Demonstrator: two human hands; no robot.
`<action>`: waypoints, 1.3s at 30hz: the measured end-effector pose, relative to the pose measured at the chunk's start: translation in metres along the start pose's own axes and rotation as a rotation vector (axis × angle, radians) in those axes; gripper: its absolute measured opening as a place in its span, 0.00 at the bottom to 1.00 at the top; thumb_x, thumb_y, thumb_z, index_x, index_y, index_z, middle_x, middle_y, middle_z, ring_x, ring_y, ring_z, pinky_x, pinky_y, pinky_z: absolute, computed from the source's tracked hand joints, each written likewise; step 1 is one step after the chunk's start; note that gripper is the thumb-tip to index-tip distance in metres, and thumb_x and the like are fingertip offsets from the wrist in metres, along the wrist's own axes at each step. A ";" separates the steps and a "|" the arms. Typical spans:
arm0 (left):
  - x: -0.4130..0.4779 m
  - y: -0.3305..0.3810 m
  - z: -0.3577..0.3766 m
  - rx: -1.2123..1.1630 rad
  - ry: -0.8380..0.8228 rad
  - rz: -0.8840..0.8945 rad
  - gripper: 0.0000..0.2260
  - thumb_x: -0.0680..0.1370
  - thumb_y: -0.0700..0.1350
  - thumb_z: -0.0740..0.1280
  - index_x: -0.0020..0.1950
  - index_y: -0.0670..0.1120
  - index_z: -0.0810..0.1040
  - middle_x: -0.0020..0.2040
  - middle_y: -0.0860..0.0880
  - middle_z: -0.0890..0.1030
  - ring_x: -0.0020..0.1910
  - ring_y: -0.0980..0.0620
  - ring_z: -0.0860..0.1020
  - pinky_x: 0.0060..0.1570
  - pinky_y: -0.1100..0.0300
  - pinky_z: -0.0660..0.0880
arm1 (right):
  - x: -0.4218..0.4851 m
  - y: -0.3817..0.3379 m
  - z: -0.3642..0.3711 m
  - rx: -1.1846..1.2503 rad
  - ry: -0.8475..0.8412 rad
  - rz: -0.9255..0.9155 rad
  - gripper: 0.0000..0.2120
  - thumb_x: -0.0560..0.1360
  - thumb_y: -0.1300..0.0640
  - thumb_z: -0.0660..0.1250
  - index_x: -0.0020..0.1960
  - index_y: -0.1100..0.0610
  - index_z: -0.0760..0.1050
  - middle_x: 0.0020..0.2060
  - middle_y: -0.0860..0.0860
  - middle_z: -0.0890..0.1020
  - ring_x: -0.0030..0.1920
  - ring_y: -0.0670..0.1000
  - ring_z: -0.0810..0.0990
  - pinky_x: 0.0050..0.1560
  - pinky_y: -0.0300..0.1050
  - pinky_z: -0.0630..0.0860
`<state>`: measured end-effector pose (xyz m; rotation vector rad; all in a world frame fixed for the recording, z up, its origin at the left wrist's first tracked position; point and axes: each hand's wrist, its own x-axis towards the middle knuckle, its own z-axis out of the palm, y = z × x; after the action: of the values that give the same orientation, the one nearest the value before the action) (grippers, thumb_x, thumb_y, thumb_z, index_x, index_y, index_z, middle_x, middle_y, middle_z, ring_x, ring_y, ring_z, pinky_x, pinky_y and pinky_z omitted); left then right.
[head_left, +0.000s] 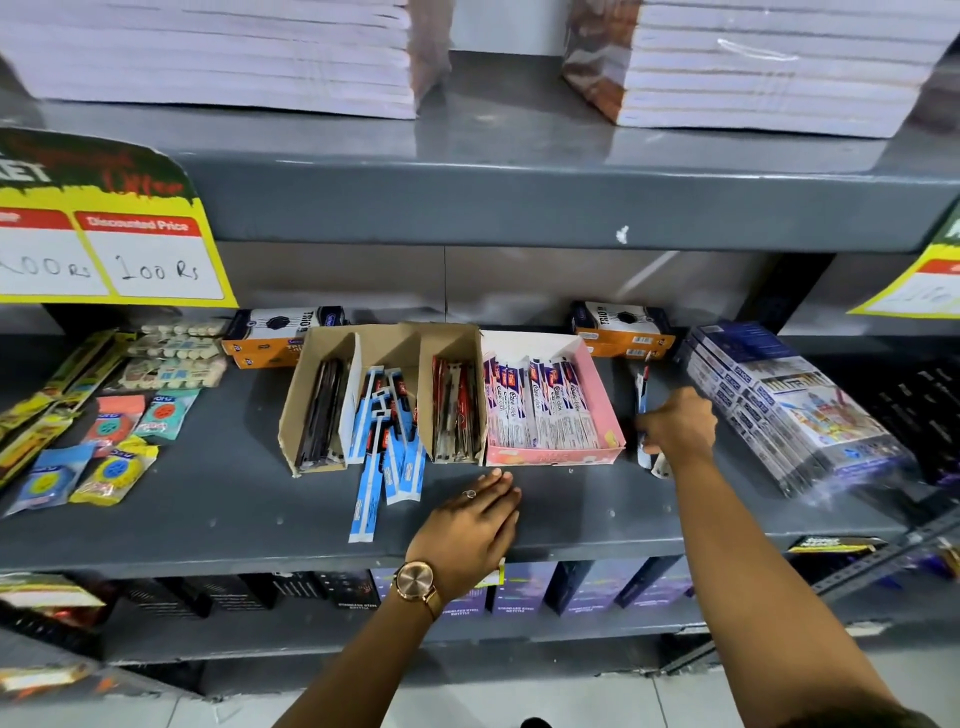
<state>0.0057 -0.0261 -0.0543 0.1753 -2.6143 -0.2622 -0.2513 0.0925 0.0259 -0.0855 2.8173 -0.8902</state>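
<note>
My left hand (470, 530) rests flat with straight fingers on the grey shelf (234, 499), just in front of the pink box (556, 456) of pen packets. My right hand (678, 423) reaches to the right of the pink box and grips a few loose pen packets (642, 395) standing there. A brown cardboard tray (304, 400) with three compartments holds black, blue and red pen packets. Some blue packets (363, 504) spill out onto the shelf in front of it.
Purple boxed sets (789, 405) are stacked at the right. Orange boxes (623, 332) sit at the back. Erasers and sharpeners (114, 441) lie at the left. Notebook stacks (234, 52) fill the upper shelf. A yellow price sign (114, 249) hangs at the left.
</note>
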 end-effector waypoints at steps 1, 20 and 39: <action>0.000 0.000 0.000 -0.006 -0.010 -0.010 0.15 0.76 0.45 0.68 0.61 0.43 0.79 0.62 0.45 0.80 0.63 0.47 0.76 0.55 0.51 0.78 | 0.000 0.002 -0.002 0.010 0.001 0.010 0.22 0.67 0.63 0.73 0.58 0.68 0.74 0.54 0.65 0.81 0.55 0.62 0.82 0.56 0.58 0.80; 0.031 0.032 -0.039 -1.595 0.068 -0.927 0.15 0.81 0.47 0.61 0.61 0.37 0.77 0.56 0.38 0.82 0.52 0.44 0.82 0.49 0.56 0.81 | -0.135 0.039 -0.031 0.732 -0.772 -0.012 0.06 0.70 0.69 0.71 0.46 0.61 0.81 0.37 0.53 0.88 0.35 0.49 0.86 0.34 0.40 0.83; 0.001 0.022 -0.047 -1.192 0.260 -0.810 0.16 0.81 0.52 0.60 0.43 0.46 0.84 0.39 0.42 0.86 0.38 0.45 0.84 0.34 0.55 0.79 | -0.167 -0.017 -0.018 0.557 -0.803 -0.243 0.10 0.66 0.69 0.75 0.44 0.58 0.82 0.29 0.48 0.86 0.28 0.40 0.81 0.26 0.31 0.75</action>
<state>0.0267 -0.0116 -0.0086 0.7371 -1.6144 -1.8045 -0.0904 0.1070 0.0763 -0.5679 1.7861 -1.2928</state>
